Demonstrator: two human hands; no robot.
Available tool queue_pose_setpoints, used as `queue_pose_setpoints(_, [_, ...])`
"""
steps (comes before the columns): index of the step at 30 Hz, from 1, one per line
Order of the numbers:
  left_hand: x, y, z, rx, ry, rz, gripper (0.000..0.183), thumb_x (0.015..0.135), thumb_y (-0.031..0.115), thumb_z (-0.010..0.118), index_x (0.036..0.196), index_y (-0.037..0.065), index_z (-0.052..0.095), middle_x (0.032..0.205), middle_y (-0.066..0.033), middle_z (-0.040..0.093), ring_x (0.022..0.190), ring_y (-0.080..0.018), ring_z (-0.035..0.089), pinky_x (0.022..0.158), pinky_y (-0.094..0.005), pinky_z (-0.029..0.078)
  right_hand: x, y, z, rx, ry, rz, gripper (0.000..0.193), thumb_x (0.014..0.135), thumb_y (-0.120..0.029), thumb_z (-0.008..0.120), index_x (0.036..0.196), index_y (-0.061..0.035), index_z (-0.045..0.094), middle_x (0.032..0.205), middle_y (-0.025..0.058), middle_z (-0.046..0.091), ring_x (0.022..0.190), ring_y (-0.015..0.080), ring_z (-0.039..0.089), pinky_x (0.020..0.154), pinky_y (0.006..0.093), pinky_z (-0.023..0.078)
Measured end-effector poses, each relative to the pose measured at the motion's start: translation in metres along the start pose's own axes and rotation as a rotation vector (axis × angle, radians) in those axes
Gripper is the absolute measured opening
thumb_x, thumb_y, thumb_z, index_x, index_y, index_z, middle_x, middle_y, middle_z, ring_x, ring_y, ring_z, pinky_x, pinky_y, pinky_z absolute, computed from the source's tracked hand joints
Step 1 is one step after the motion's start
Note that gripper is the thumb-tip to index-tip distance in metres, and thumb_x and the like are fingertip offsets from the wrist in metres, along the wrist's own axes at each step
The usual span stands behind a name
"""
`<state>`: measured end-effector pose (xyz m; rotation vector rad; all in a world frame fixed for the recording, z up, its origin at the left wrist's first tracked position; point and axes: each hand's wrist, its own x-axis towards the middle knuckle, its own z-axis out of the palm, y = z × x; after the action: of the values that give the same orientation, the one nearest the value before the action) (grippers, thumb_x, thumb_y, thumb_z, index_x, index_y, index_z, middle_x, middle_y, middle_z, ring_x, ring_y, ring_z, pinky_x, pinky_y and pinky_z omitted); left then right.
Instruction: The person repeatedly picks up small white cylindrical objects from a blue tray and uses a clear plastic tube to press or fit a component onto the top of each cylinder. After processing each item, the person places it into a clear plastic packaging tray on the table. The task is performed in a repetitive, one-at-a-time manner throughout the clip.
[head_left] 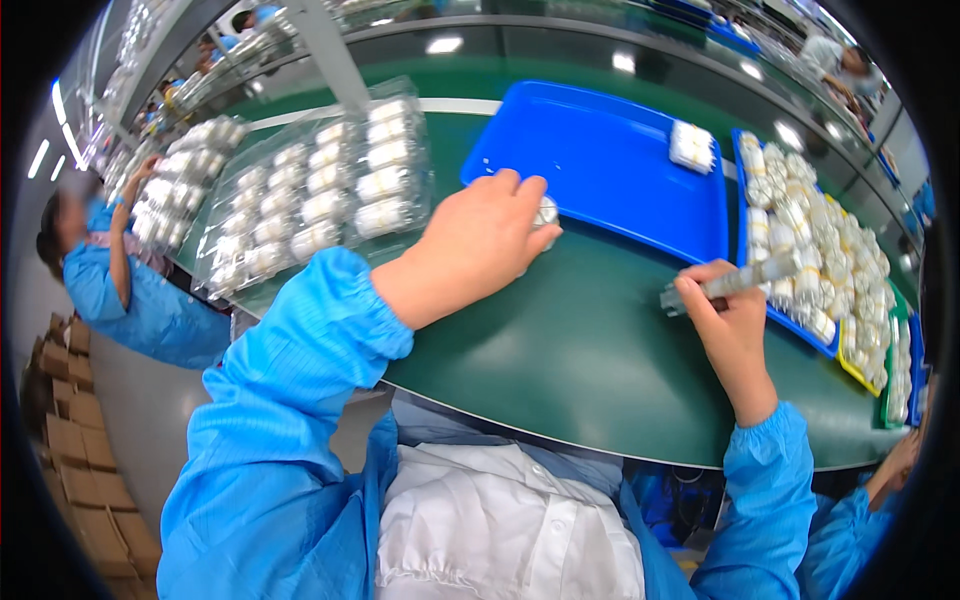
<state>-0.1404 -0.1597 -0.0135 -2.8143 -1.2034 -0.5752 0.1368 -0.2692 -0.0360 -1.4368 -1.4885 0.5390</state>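
My left hand [485, 240] is closed, its fingers and thumb around a small white round-ended piece [546, 211], most of which the hand hides. It is above the green table, beside the near left corner of a blue tray [600, 170]. Farther right, my right hand [728, 325] pinches a greyish, see-through stick-shaped tool [735, 281], whose exact kind I cannot make out. The tool lies nearly level across the fingers, near the tray's right corner. Inside the tray, at its far right, sits a small white bundle [692, 147].
Clear plastic trays [418, 215] at the left hold rows of white cylindrical pieces [384, 183]. At the right, a blue-rimmed tray [741, 200] is heaped with similar pieces. The curved table edge [560, 438] runs before me. Another person [130, 290] works at far left.
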Motion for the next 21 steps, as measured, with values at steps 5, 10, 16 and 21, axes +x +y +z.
queue_pose_setpoints(5, [0.014,-0.032,-0.032,-0.097,0.034,-0.13,0.048,0.091,0.041,0.068,0.121,0.004,0.063,0.095,-0.0178,0.066,0.092,-0.0344,0.067,0.079,-0.041,0.054,0.001,0.003,0.0,-0.022,-0.03,-0.012,0.011,0.087,-0.009,0.074,0.086,0.0007,0.069,0.079,0.0035,0.065,0.066,0.0086,0.056,0.057,0.0249,0.042])
queue_pose_setpoints(10, [0.056,-0.13,-0.09,0.035,0.106,-0.438,0.054,0.084,0.041,0.069,0.12,0.002,0.066,0.101,-0.0211,0.071,0.098,-0.0374,0.069,0.087,-0.0446,0.055,-0.001,0.002,0.0,-0.067,-0.022,-0.084,0.011,0.086,-0.009,0.075,0.086,0.0003,0.069,0.077,0.005,0.064,0.065,0.011,0.056,0.056,0.0268,0.041])
queue_pose_setpoints(16, [0.086,-0.24,-0.079,0.634,-0.044,-0.429,0.047,0.088,0.041,0.063,0.112,0.001,0.068,0.106,-0.022,0.07,0.1,-0.0375,0.068,0.086,-0.0474,0.055,0.002,0.004,0.001,-0.078,-0.013,-0.082,0.011,0.085,-0.009,0.076,0.086,0.0,0.069,0.077,0.0055,0.064,0.065,0.0117,0.056,0.056,0.0274,0.042])
queue_pose_setpoints(21, [0.106,-0.239,-0.057,0.695,-0.056,-0.374,0.049,0.097,0.047,0.054,0.108,0.001,0.068,0.107,-0.0233,0.069,0.099,-0.038,0.067,0.087,-0.0491,0.053,0.002,0.006,-0.003,-0.118,0.0,-0.089,0.011,0.086,-0.009,0.076,0.085,-0.0002,0.069,0.077,0.0059,0.064,0.065,0.0126,0.056,0.056,0.0274,0.042])
